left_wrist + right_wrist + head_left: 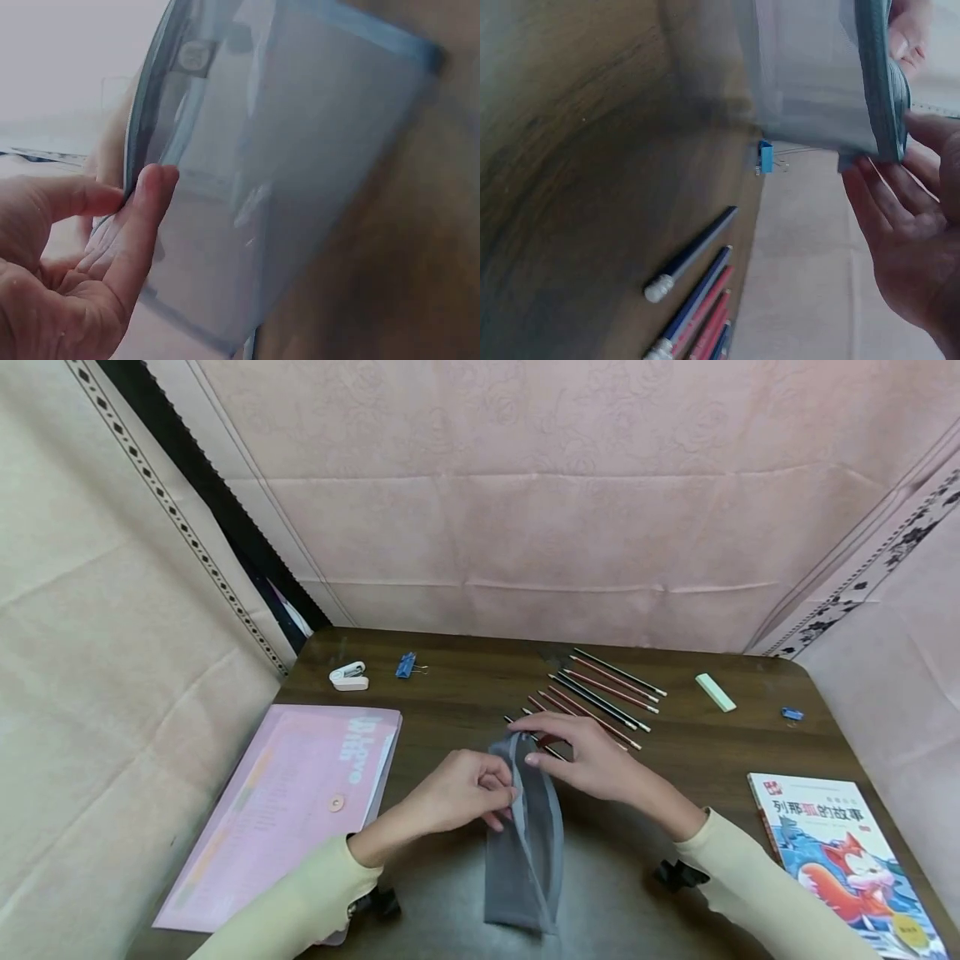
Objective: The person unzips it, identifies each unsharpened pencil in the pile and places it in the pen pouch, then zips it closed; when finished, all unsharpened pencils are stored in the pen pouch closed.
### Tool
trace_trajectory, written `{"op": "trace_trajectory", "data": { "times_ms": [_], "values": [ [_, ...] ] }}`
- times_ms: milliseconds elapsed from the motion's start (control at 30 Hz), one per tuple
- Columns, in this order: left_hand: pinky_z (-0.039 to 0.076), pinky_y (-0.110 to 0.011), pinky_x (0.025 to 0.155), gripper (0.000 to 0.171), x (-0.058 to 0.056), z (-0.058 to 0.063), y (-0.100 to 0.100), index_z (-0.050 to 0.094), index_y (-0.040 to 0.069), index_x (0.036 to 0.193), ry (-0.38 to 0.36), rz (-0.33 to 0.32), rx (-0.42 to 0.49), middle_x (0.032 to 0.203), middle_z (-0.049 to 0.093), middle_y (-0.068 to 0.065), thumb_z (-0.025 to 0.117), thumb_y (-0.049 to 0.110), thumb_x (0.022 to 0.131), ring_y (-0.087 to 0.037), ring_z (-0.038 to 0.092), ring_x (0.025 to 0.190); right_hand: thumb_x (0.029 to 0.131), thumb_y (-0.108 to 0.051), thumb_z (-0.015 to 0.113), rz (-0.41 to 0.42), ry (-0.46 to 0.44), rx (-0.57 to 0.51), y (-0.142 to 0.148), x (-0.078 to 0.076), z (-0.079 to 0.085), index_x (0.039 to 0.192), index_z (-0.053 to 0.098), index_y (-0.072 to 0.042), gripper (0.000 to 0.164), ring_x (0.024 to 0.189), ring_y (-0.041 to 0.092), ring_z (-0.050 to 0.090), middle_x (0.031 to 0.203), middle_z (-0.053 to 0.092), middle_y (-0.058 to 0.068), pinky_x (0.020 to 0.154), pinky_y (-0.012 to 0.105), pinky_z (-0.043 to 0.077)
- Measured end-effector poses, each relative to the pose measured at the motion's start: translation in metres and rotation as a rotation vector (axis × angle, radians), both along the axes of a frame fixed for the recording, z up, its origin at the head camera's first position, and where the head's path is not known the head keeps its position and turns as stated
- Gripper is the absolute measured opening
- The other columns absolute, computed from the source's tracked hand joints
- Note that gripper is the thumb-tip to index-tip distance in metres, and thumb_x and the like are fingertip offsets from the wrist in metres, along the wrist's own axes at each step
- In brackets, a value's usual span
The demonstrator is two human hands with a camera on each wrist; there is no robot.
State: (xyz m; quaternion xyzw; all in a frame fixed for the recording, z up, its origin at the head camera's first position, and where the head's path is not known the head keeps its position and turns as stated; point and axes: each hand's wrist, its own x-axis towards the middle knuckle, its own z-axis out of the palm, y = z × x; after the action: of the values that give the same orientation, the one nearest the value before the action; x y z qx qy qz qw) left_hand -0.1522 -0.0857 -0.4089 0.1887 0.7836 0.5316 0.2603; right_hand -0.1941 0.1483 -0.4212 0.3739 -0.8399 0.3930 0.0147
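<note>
A grey see-through zippered pouch point(525, 868) stands between both hands over the front middle of the table, its long zipped edge upward and slightly gaping. My left hand point(467, 789) pinches that edge between thumb and fingers, as the left wrist view also shows with the pouch wall point(300, 150) beyond the fingertips. At the pouch's far end, my right hand point(588, 758) grips the corner, thumb on one side and fingers beneath. Several dark and red pencils point(600, 702) lie in a slanting row just beyond the right hand. No contents are visible inside the pouch.
A pink folder point(285, 810) lies at left, with a white stapler point(348, 677) and blue binder clip point(406, 665) behind it. At right are a pale green strip point(715, 692), a small blue item point(792, 714) and a picture book point(851, 860). Cloth hangs around the table.
</note>
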Motion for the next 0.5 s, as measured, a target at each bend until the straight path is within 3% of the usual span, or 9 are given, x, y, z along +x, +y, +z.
{"op": "trace_trajectory", "data": {
  "times_ms": [233,367,500],
  "values": [
    [0.061,-0.044,0.071,0.016,-0.011,-0.019,-0.004,0.060,-0.002,0.098,-0.151,0.076,0.132,0.084,0.074,-0.015,0.063,0.012,0.091,-0.028,0.073,0.076,0.091,-0.031,0.065,0.061,-0.089,0.034,-0.006,-0.014,-0.015,0.142,0.045,-0.029,0.054,0.122,0.006,0.056,0.140,0.053,-0.012,0.096,0.042,0.053],
    [0.060,-0.045,0.073,0.019,-0.020,-0.029,-0.009,0.056,-0.006,0.102,-0.238,0.170,0.209,0.086,0.073,-0.019,0.062,0.008,0.090,-0.028,0.073,0.076,0.092,-0.039,0.062,0.021,-0.088,0.023,-0.002,-0.021,-0.016,0.143,0.043,-0.030,0.055,0.125,0.009,0.054,0.142,0.051,-0.011,0.100,0.043,0.050],
    [0.060,-0.046,0.074,0.020,-0.028,-0.036,-0.013,0.056,-0.008,0.103,-0.264,0.216,0.228,0.085,0.073,-0.020,0.061,0.007,0.090,-0.027,0.073,0.074,0.092,-0.036,0.062,-0.056,-0.083,-0.021,0.014,-0.036,-0.014,0.139,0.048,-0.027,0.050,0.121,0.012,0.056,0.138,0.053,-0.010,0.098,0.041,0.051]
  ]
}}
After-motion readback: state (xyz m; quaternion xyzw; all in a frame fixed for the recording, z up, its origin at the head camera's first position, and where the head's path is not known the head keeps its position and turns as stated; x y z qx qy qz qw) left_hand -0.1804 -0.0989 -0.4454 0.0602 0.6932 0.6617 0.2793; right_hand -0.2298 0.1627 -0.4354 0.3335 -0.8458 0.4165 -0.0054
